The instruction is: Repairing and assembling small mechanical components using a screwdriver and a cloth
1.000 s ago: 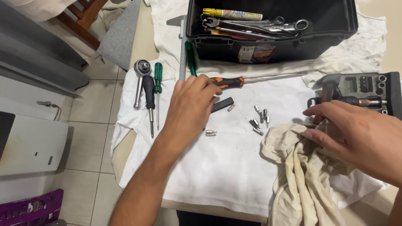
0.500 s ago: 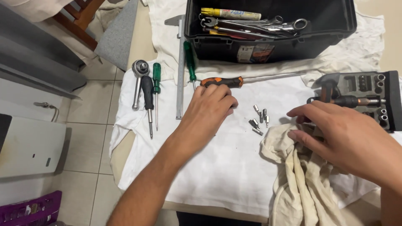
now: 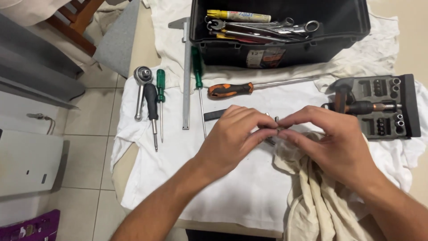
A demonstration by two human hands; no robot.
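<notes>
Both hands (image 3: 285, 134) pinch small metal bit (image 3: 277, 129)

four screwdrivers (image 3: 230, 89), one ratchet (image 3: 141, 87), two hands (image 3: 234, 140).

Single head camera looks steeply down, close over the cloth-covered table (image 3: 223, 196).

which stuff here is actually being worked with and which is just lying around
In hand:
- left hand and right hand, fingertips meeting on a small metal bit
- beige rag under the right hand

Lying about:
- orange-handled screwdriver
- green screwdrivers
- ratchet
- steel ruler
- black toolbox of wrenches
- bit set case
</notes>
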